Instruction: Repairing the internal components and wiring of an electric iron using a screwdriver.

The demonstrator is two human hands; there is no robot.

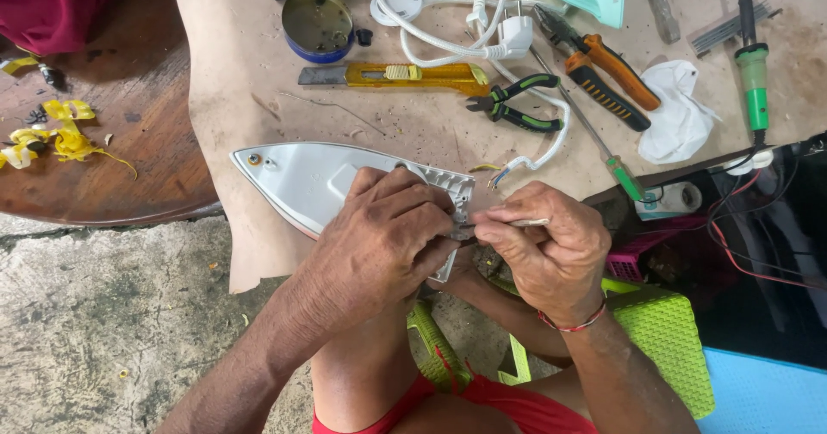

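A white clothes-iron base [297, 175] lies pointed end to the left on a tan work mat [241, 98]. My left hand [379, 240] grips its rear end and covers much of it. My right hand [547, 244] pinches a thin metal tool [525, 223], its tip at the iron's rear edge where the two hands meet. What the tip touches is hidden by my fingers.
Behind the iron lie a yellow utility knife [405, 74], green-handled cutters [517, 106], orange-handled pliers [607, 76], a white cord with plug [508, 37], a round tin [317, 24], a green soldering iron [754, 81] and a white cloth [676, 111]. A round wooden table [103, 158] stands left.
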